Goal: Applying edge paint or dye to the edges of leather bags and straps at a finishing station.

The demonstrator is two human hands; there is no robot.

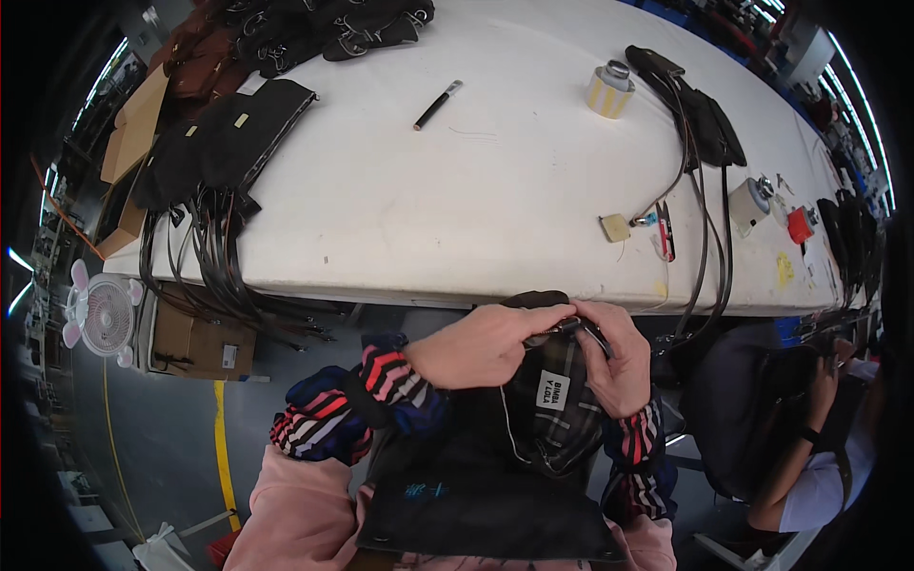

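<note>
A dark bag (562, 443) with a faint plaid pattern and a white sewn label rests in my lap, its top up against the table's front edge. My left hand (471, 347) reaches across and pinches the bag's upper rim, where a metal zip shows. On the other side of that rim, my right hand (621, 357) grips it, with thumb and fingers closed around a dark strap end or zip end. The fingertips of both hands almost meet there. What lies beneath them is partly hidden. A black apron (476, 523) covers my lap below the bag.
On the white table (381, 209) lie a brush (438, 105), a striped-wrapped bottle (610, 90), red snips (665, 231) and a yellowish block (614, 227). Black bags (228, 133) with hanging straps are piled left; another bag (705, 119) lies right. A co-worker's arm (804, 428) shows at right.
</note>
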